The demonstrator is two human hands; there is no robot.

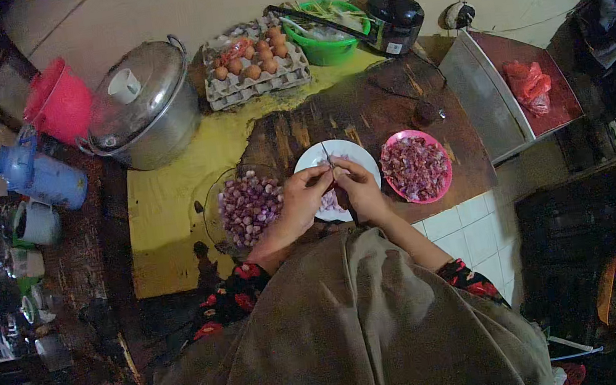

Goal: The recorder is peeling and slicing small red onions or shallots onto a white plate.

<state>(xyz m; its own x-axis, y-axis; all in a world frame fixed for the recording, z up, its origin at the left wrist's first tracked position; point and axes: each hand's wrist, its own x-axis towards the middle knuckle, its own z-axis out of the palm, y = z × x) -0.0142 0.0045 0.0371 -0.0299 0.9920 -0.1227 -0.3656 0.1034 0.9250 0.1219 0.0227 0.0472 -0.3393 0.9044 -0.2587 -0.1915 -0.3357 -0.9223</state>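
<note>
Both my hands meet above a white plate [310, 160] that holds pale shallot pieces. My right hand [360, 189] grips a small knife [326, 151], its thin blade pointing away from me. Against it, my left hand [305, 193] pinches something small, likely a shallot, mostly hidden by the fingers. Left of the plate, a clear glass bowl [211, 219] holds many whole shallots [249, 205]. To the right, a pink bowl [450, 178] is filled with reddish-purple peelings [416, 167].
Behind stand a large lidded metal pot [162, 129], egg trays [260, 86] with brown eggs, a green basin [325, 52] and a black rice cooker [393, 20]. A blue jug [49, 175] and pink container [63, 101] are at the left, a red plastic bag [528, 85] at the right.
</note>
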